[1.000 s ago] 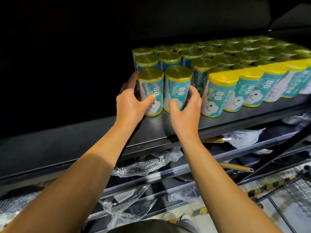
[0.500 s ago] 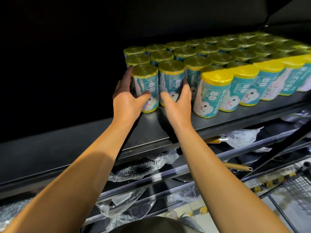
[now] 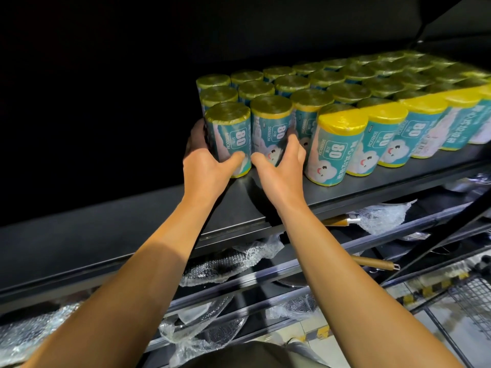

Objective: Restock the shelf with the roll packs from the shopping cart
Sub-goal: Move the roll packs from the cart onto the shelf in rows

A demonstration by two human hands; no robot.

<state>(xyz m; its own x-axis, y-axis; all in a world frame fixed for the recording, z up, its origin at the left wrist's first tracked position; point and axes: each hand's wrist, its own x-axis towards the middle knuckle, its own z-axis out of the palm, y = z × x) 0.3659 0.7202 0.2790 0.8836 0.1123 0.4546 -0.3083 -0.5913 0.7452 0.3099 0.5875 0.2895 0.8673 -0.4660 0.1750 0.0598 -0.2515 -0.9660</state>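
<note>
Several teal roll packs with yellow tops stand in rows on a dark shelf (image 3: 148,229). My left hand (image 3: 206,166) grips the leftmost front roll pack (image 3: 229,131), fingers round its far left side and thumb across its lower front. My right hand (image 3: 281,166) holds the roll pack beside it (image 3: 269,123), thumb on the front and fingers on its right side. Both packs stand upright, touching each other. To their right a brighter-lit front row of roll packs (image 3: 337,147) runs toward the right edge.
The shelf's left half lies in deep shadow. Lower shelves hold bubble-wrapped pans (image 3: 231,264) with wooden handles (image 3: 372,264). A wire shopping cart (image 3: 470,296) shows at the lower right over a tiled floor.
Both hands pushed the two front packs deeper onto the shelf, closing them against the rows behind. My thumbs have come nearer to each other.
</note>
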